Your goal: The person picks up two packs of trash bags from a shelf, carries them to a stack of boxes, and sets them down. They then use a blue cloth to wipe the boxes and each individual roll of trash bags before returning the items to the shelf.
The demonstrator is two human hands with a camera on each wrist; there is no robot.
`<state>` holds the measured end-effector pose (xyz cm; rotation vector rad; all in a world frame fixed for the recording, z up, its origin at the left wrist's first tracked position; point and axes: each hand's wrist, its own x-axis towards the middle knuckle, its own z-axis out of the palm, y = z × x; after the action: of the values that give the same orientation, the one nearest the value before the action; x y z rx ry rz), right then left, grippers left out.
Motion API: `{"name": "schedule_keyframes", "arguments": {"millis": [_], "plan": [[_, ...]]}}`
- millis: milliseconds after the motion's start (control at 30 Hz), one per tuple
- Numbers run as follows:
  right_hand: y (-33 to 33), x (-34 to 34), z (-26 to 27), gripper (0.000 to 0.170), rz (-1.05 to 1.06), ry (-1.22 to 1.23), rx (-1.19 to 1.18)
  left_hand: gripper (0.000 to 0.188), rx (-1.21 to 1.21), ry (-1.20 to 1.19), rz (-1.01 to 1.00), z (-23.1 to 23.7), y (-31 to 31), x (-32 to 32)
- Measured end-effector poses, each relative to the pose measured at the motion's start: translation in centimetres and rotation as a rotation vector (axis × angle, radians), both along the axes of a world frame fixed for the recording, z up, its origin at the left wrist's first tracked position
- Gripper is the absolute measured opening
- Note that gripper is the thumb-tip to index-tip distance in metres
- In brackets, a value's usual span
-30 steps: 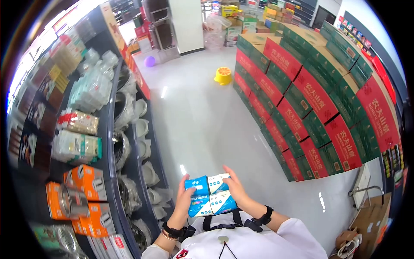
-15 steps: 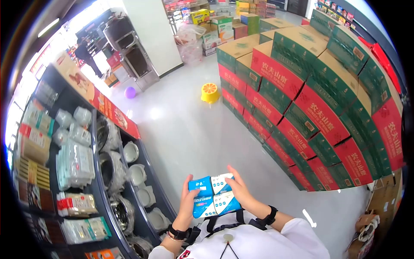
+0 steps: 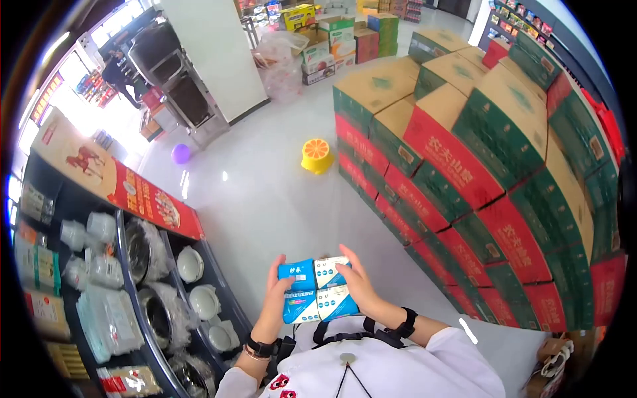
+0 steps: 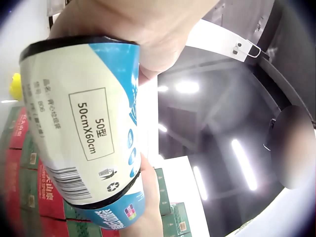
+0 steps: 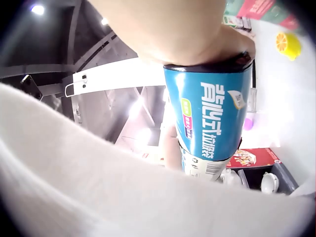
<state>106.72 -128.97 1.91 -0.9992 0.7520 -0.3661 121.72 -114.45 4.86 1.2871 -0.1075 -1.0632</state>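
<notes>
Head view: our left hand (image 3: 272, 298) and right hand (image 3: 360, 290) pinch the trash-bag pack (image 3: 318, 293), nearer us than the orange-topped stool (image 3: 316, 158). Holding seems our step; moving next needs snug hands. Left wrist: fingertips hidden. Right wrist: fingertips unclear.

left hand (image 3: 271, 302), right hand (image 3: 363, 290), both gripping

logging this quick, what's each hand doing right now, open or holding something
Left hand: holding the left side of the blue-and-white garbage bag roll pack.
Right hand: holding the same pack's right side.
</notes>
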Motion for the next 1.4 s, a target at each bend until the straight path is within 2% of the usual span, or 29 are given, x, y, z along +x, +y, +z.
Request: {"name": "schedule_keyframes", "arguments": {"millis": [133, 200, 267, 300, 367, 433, 500, 700, 767, 900, 1000, 1100, 1267, 1400], "plan": [[-7.1, 7.7, 1.5, 0.059, -0.066, 0.029, -0.034, 0.070, -0.045, -0.084, -0.044, 0.0, -7.5, 8.3], [-10.6, 10.8, 0.9, 0.059, -0.124, 0.044, -0.129, 0.069, -0.061, -0.074, -0.085, 0.7, -12.0, 11.9], [-13.4, 12.6, 1.7, 0.059, -0.184, 0.034, -0.159, 0.068, -0.064, -0.068, -0.119, 1.9, -15.8, 14.2], [-14.9, 13.4, 2.6, 0.059, -0.227, -0.013, -0.080, 0.068, -0.073, -0.043, -0.159, 2.8, -17.9, 15.4], [-17.7, 15.1, 3.5, 0.059, -0.289, 0.003, -0.108, 0.068, -0.095, -0.080, -0.214, 2.1, -21.6, 17.8], [-21.0, 16.6, 3.2, 0.059, -0.346, 0.021, -0.131, 0.069, -0.115, -0.115, -0.266, 2.0, -25.8, 19.9], [-24.6, 17.8, 2.2, 0.058, -0.391, 0.004, -0.079, 0.069, -0.099, -0.053, -0.321, 2.4, -30.0, 21.4], [-35.9, 20.7, 0.8, 0.060, -0.526, -0.042, -0.144, 0.068, -0.115, -0.112, -0.413, 3.6, -43.5, 24.6], [-39.3, 21.7, 0.9, 0.059, -0.570, -0.057, -0.100, 0.067, -0.099, -0.110, -0.456, 4.5, -47.7, 25.5], [-45.6, 23.3, 3.2, 0.060, -0.659, -0.046, -0.071, 0.067, -0.125, -0.174, -0.534, 4.2, -55.8, 27.8], [-49.5, 23.0, 3.6, 0.061, -0.730, -0.010, -0.109, 0.066, -0.099, -0.117, -0.632, 4.8, -61.3, 28.1], [-52.2, 22.7, 4.7, 0.061, -0.874, -0.071, -0.095, 0.066, -0.125, -0.187, -0.728, 5.4, -66.3, 27.7], [-55.5, 22.2, 2.4, 0.059, -1.078, -0.017, -0.098, 0.065, -0.106, -0.185, -0.979, 2.5, -74.7, 27.1], [-57.8, 22.2, -0.7, 0.060, -1.209, 0.076, 0.024, 0.066, -0.043, -0.112, -1.117, -0.9, -79.4, 26.5]]}}
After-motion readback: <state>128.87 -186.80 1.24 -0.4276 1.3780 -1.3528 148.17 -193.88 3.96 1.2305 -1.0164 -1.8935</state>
